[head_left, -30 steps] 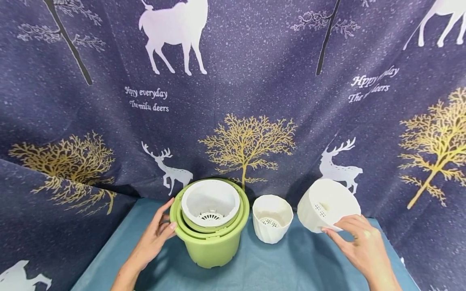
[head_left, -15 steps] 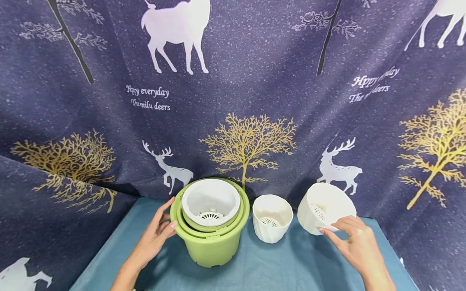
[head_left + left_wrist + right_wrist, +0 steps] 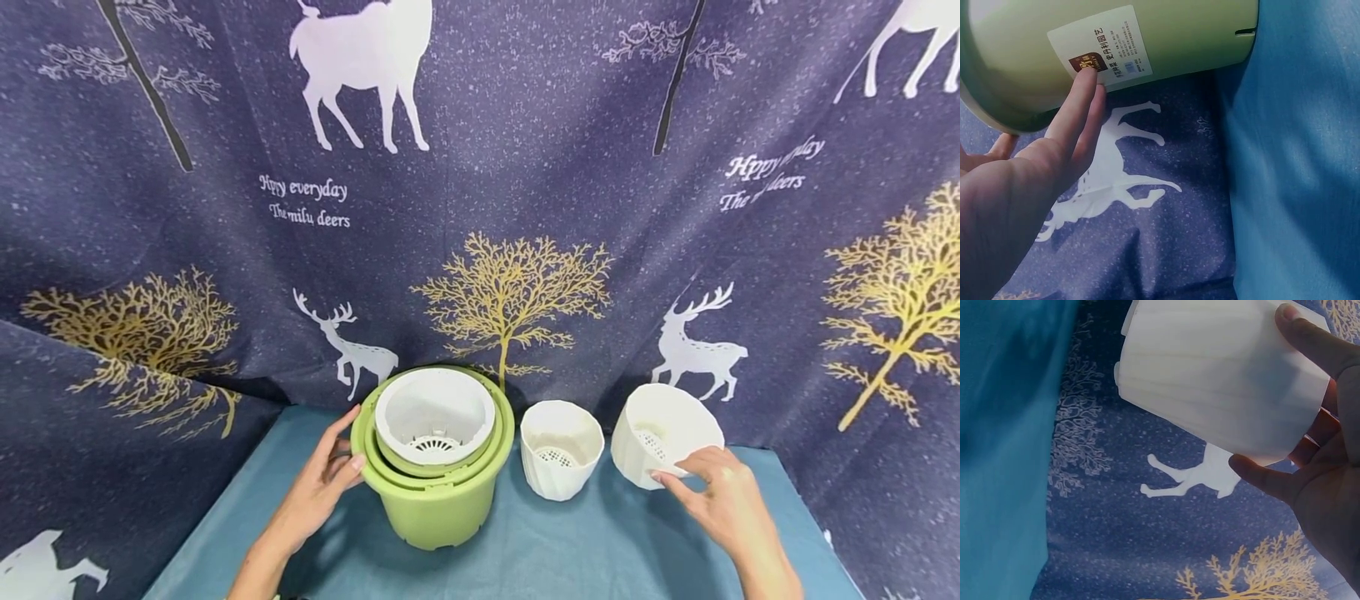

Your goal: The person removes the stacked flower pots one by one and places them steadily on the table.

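Deer-print cloth (image 3: 517, 183) behind a blue tabletop (image 3: 517, 558): held white pot (image 3: 636, 458) brought lower at the right

Dark and softly folded, the cloth rises along the far side; the pots are ranged before it from left to right. At left, a large green pot (image 3: 438, 517) stands upright on the tabletop, with a smaller green pot (image 3: 431, 472) and a white inner pot (image 3: 435, 404) nested in its mouth; just to its right stands a small white pot (image 3: 560, 473), its floor pierced with holes; farther right is the held white pot, tilted, its mouth leaning right.

The right hand (image 3: 727, 492) pinches the held white pot at the near right part of its rim, fingers and thumb closed on the wall; the left hand (image 3: 318, 487) is loosely spread and grasps nothing firmly, its fingers touching the left side of the large green pot, one fingertip on the label (image 3: 1119, 47).

Over the last second the held white pot and the right hand have come nearer and slightly left; the left hand and the nested pots have kept their places. The shift suggests a controlled setting-down, apparently unfinished, since the right wrist view shows cloth between base and tabletop; contact at any point cannot be told.
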`<move>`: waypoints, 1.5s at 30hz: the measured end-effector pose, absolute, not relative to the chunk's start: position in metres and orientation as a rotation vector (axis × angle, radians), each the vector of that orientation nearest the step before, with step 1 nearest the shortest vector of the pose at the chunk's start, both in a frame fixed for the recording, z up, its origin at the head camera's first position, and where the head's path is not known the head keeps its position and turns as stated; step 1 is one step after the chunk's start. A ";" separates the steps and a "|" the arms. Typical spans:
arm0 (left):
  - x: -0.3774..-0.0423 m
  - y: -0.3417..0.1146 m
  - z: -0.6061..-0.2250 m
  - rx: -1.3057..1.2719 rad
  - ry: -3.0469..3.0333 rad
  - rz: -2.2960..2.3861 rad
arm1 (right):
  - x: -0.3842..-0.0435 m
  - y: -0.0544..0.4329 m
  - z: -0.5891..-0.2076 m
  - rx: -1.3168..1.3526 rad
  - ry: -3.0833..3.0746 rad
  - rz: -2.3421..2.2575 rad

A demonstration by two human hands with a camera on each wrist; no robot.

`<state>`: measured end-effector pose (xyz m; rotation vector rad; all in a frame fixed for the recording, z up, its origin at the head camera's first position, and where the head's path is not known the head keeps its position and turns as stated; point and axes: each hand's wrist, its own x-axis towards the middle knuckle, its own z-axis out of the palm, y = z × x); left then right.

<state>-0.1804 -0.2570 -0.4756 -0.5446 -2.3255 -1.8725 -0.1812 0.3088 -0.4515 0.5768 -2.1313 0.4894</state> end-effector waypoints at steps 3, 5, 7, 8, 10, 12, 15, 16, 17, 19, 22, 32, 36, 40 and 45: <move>-0.180 -0.257 -0.477 -0.545 -2.323 -1.878 | -0.182 0.310 -0.457 0.568 -2.149 0.470; -0.180 -0.257 -0.478 -0.551 -2.320 -1.879 | -0.182 0.310 -0.459 0.556 -2.160 0.456; -0.180 -0.257 -0.478 -0.557 -2.316 -1.874 | -0.182 0.310 -0.461 0.554 -2.163 0.445; -0.180 -0.256 -0.478 -0.560 -2.316 -1.873 | -0.183 0.311 -0.462 0.556 -2.162 0.443; -0.180 -0.256 -0.477 -0.568 -2.313 -1.870 | -0.184 0.311 -0.462 0.564 -2.161 0.440; -0.181 -0.256 -0.477 -0.569 -2.310 -1.869 | -0.185 0.310 -0.463 0.573 -2.168 0.437; -0.181 -0.256 -0.476 -0.573 -2.308 -1.870 | -0.186 0.309 -0.464 0.567 -2.196 0.435; -0.182 -0.256 -0.476 -0.572 -2.307 -1.872 | -0.187 0.309 -0.465 0.561 -2.207 0.434; -0.182 -0.256 -0.476 -0.570 -2.307 -1.875 | -0.187 0.309 -0.465 0.555 -2.216 0.430; -0.182 -0.257 -0.476 -0.567 -2.312 -1.875 | -0.188 0.309 -0.467 0.543 -2.231 0.429; -0.181 -0.257 -0.476 -0.562 -2.314 -1.879 | -0.189 0.310 -0.469 0.539 -2.238 0.424; -0.181 -0.256 -0.475 -0.557 -2.312 -1.895 | -0.192 0.310 -0.475 0.541 -2.268 0.424; -0.181 -0.256 -0.475 -0.549 -2.321 -1.894 | -0.192 0.309 -0.479 0.528 -2.289 0.434; -0.180 -0.256 -0.475 -0.530 -2.326 -1.890 | -0.194 0.308 -0.482 0.540 -2.290 0.433; -0.181 -0.257 -0.475 -0.539 -2.326 -1.876 | -0.198 0.306 -0.484 0.547 -2.296 0.435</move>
